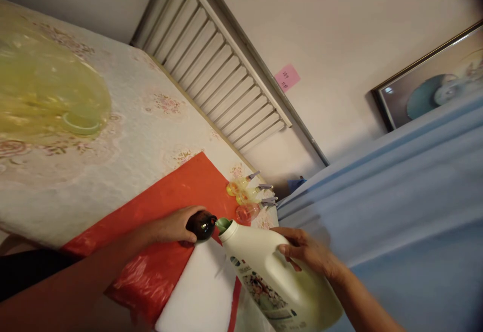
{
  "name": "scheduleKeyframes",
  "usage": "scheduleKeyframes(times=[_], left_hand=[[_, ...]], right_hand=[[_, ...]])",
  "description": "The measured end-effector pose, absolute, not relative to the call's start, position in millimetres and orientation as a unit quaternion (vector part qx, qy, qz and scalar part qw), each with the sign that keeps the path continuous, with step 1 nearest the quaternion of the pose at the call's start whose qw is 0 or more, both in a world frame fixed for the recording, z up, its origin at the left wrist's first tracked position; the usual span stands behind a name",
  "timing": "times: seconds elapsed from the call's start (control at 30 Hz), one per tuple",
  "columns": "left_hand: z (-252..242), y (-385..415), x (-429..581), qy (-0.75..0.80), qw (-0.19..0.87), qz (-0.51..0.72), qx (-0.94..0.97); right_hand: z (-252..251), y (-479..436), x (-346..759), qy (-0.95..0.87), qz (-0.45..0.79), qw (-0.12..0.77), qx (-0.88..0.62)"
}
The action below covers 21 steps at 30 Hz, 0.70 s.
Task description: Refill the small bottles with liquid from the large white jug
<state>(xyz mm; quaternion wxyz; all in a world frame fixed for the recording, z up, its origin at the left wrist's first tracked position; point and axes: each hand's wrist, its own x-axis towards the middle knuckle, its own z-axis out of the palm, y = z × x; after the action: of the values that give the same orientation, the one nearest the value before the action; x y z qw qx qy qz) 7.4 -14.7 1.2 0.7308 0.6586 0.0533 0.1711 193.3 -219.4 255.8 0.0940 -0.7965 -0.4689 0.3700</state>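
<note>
A small dark brown bottle (203,225) is gripped in my left hand (174,225), its narrow mouth facing the jug. My right hand (307,251) is wrapped round the handle of a large cream-coloured jug (279,271) with a picture label. The jug is tilted toward the brown bottle, and its green-lined spout (224,225) sits right beside the bottle's mouth. Whether liquid runs between them I cannot make out. Beneath both lies a red plastic sheet (177,186), with a white pad (202,281) on it.
Several small clear flasks (245,196) with yellow or pinkish liquid stand by the table's far edge. A yellow plastic bag (49,80) lies on the flowered tablecloth (132,136). Behind are a radiator (219,65), a blue curtain (407,196) and a framed picture (433,85).
</note>
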Motion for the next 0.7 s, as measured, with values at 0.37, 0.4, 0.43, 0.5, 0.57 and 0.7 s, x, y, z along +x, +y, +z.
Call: scheduleKeyframes(times=[0.37,0.4,0.43,0.5,0.57,0.7], left_hand=[[-1.3,-15.2,8.7,0.07,0.716,0.185,0.67],[-0.9,-15.4,8.5,0.07,0.718,0.183,0.668],[-0.5,-15.6,8.4,0.069,0.722,0.182,0.664],[-0.1,-16.0,8.3,0.064,0.728,0.178,0.659],[-0.2,-16.1,8.4,0.062,0.729,0.178,0.658],[-1.3,-15.5,8.6,0.069,0.721,0.18,0.666]], right_hand=[[257.3,-217.9,191.9,-0.471,0.375,0.097,-0.793],[257.0,-218.1,192.6,-0.47,0.374,0.096,-0.793],[256.6,-218.4,193.5,-0.471,0.374,0.097,-0.793],[256.0,-219.0,195.0,-0.472,0.376,0.1,-0.791],[256.0,-219.0,195.3,-0.472,0.378,0.1,-0.79],[257.7,-216.6,191.8,-0.472,0.376,0.094,-0.792]])
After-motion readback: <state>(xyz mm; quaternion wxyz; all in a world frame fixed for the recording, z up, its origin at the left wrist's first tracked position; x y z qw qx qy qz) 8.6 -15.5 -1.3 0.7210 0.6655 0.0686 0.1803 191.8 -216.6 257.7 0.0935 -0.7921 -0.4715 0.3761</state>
